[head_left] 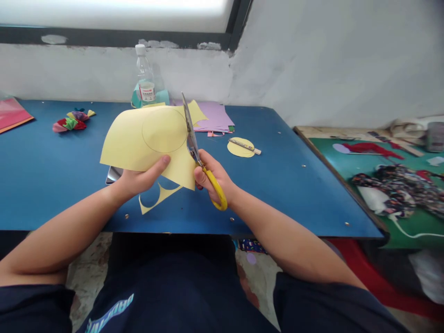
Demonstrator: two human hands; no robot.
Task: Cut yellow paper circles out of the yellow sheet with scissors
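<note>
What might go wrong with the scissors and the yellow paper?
The scissors in the right hand could stray off the curved line and spoil the circle drawn on the yellow sheet.

The left hand grips the sheet near that circle, so its thumb might get nicked if the blades come round that way.

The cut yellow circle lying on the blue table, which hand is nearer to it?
Right. The right hand, holding the scissors, is left of the circle and closer to the person; the left hand, on the yellow sheet, is farther left.
</note>
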